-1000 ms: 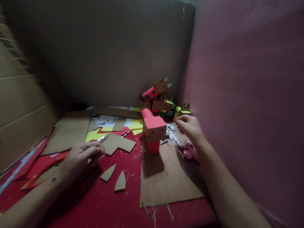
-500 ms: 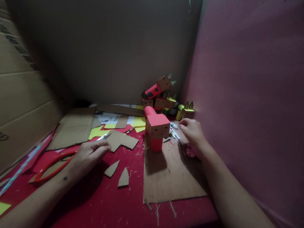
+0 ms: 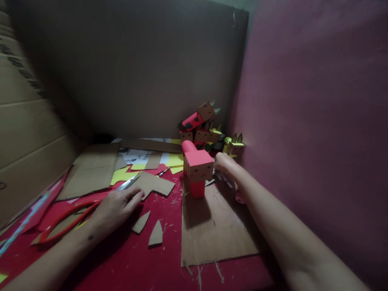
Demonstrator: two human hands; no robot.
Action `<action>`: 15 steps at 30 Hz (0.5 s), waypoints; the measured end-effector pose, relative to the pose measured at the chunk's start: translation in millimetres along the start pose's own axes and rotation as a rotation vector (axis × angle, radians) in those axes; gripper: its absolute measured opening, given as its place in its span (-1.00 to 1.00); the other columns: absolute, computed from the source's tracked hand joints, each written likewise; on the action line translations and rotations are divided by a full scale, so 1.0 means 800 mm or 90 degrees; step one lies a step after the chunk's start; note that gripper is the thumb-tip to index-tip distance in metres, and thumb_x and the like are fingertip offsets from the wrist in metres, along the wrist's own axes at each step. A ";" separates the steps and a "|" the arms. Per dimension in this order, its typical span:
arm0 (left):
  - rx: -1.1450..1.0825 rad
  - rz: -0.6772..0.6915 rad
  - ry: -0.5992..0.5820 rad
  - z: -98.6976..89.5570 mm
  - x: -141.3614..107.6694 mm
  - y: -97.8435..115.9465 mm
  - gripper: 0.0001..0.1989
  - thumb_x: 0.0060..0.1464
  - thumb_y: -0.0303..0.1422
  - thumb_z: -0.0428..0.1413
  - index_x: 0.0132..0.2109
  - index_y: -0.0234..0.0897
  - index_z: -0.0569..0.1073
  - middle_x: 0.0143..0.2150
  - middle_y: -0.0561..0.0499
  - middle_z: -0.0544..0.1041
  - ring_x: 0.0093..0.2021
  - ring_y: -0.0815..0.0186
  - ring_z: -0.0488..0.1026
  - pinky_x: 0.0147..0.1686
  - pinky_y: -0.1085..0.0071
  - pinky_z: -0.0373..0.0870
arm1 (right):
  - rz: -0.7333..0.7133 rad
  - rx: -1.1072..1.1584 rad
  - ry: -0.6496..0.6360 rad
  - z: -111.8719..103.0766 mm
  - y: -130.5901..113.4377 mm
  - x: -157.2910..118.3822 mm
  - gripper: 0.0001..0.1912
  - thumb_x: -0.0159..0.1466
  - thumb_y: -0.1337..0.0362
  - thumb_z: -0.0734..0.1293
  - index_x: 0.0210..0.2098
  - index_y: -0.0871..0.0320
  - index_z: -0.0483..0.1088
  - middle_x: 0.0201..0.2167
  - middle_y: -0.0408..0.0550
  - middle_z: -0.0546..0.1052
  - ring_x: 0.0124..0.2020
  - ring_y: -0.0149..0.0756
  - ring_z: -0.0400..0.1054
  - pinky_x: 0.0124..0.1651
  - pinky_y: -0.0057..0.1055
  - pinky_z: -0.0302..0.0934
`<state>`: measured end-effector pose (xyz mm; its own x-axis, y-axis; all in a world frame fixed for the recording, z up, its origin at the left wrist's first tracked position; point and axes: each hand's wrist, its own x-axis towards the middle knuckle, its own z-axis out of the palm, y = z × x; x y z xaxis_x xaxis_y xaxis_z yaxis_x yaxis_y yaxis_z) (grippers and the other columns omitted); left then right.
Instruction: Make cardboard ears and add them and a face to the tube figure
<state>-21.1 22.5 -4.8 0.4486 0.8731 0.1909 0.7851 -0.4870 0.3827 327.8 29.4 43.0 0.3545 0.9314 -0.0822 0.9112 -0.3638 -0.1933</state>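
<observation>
A red and cardboard animal figure (image 3: 198,165) with a drawn face stands upright on a flat cardboard sheet (image 3: 218,230). Just right of its head is my right hand (image 3: 226,163), fingers curled together over some white markers (image 3: 224,180); what they hold, if anything, is hidden. My left hand (image 3: 123,204) hovers or rests by the red-handled scissors (image 3: 69,214), fingers apart, near an angled cardboard piece (image 3: 154,184). Two small pointed cardboard pieces (image 3: 141,222) (image 3: 156,234) lie on the red table between the left hand and the sheet.
Finished-looking animal figures (image 3: 201,125) are piled at the back, with a yellow one (image 3: 235,145) beside the pink wall (image 3: 303,101). Cardboard (image 3: 91,169) and yellow paper (image 3: 121,176) lie at the left. A large carton (image 3: 30,121) borders the left side.
My right hand has moved left and forward to beside the figure's head. The fingers of my left hand have spread a little. The view has shifted slightly.
</observation>
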 end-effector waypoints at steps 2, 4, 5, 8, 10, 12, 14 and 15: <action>0.008 0.005 -0.007 0.001 0.001 -0.004 -0.57 0.16 -0.06 -0.19 -0.31 -0.22 0.44 -0.38 -0.02 0.52 -0.38 0.21 0.44 -0.33 0.35 0.25 | 0.007 0.006 -0.007 0.004 -0.001 0.007 -0.64 0.32 0.21 0.35 0.08 0.16 0.36 0.06 0.05 0.45 -0.02 -0.14 0.43 -0.05 -0.14 0.37; 0.019 0.008 -0.013 0.001 0.002 -0.007 -0.57 0.17 -0.05 -0.19 -0.31 -0.21 0.44 -0.39 -0.02 0.53 -0.38 0.21 0.45 -0.34 0.36 0.26 | 0.013 0.015 -0.013 0.007 -0.002 0.014 -0.64 0.33 0.21 0.35 0.08 0.16 0.36 0.06 0.05 0.45 -0.02 -0.13 0.43 -0.05 -0.13 0.37; 0.024 0.008 -0.014 0.001 0.003 -0.008 -0.57 0.16 -0.05 -0.19 -0.32 -0.21 0.45 -0.39 -0.02 0.53 -0.39 0.21 0.45 -0.35 0.36 0.26 | 0.018 0.020 -0.016 0.008 -0.002 0.017 -0.64 0.33 0.21 0.34 0.08 0.16 0.36 0.06 0.05 0.45 -0.02 -0.13 0.43 -0.05 -0.13 0.37; 0.010 0.006 -0.004 0.002 0.003 -0.010 -0.56 0.11 -0.03 -0.16 -0.32 -0.21 0.47 -0.39 -0.02 0.55 -0.41 0.21 0.46 -0.37 0.36 0.28 | 0.035 0.047 -0.028 0.008 -0.003 0.024 -0.64 0.33 0.21 0.34 0.08 0.17 0.36 0.06 0.05 0.45 -0.03 -0.14 0.43 -0.05 -0.12 0.37; -0.005 0.007 0.007 0.002 0.003 -0.009 -0.55 0.11 -0.01 -0.16 -0.35 -0.21 0.47 -0.43 0.00 0.53 -0.44 0.23 0.45 -0.39 0.38 0.28 | 0.050 0.075 -0.031 0.004 -0.002 0.025 -0.65 0.33 0.21 0.34 0.08 0.17 0.36 0.06 0.06 0.45 -0.03 -0.14 0.43 -0.04 -0.12 0.37; -0.019 0.015 0.035 0.001 0.001 -0.006 -0.54 0.12 -0.01 -0.15 -0.41 -0.22 0.47 -0.50 0.04 0.50 -0.49 0.26 0.43 -0.42 0.40 0.28 | 0.066 0.117 -0.027 -0.004 0.003 0.022 -0.65 0.33 0.21 0.34 0.08 0.17 0.37 0.06 0.06 0.45 -0.03 -0.14 0.43 -0.04 -0.12 0.37; -0.020 0.031 0.080 0.001 -0.001 -0.003 -0.54 0.12 -0.02 -0.13 -0.46 -0.22 0.46 -0.56 0.06 0.46 -0.54 0.29 0.41 -0.44 0.42 0.27 | 0.081 0.171 -0.013 -0.017 0.012 0.014 -0.65 0.34 0.21 0.33 0.08 0.18 0.37 0.06 0.06 0.45 -0.04 -0.14 0.43 -0.05 -0.12 0.38; -0.017 0.040 0.102 0.001 -0.002 -0.002 -0.55 0.12 -0.03 -0.11 -0.47 -0.21 0.47 -0.58 0.08 0.45 -0.55 0.31 0.40 -0.46 0.43 0.26 | 0.088 0.203 -0.001 -0.025 0.018 0.008 -0.66 0.34 0.21 0.33 0.08 0.17 0.37 0.06 0.06 0.45 -0.04 -0.14 0.43 -0.05 -0.12 0.38</action>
<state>-22.4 21.8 -6.5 0.4214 0.8342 0.3557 0.7446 -0.5422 0.3893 347.3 30.1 58.9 0.4694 0.8733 -0.1303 0.7434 -0.4705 -0.4754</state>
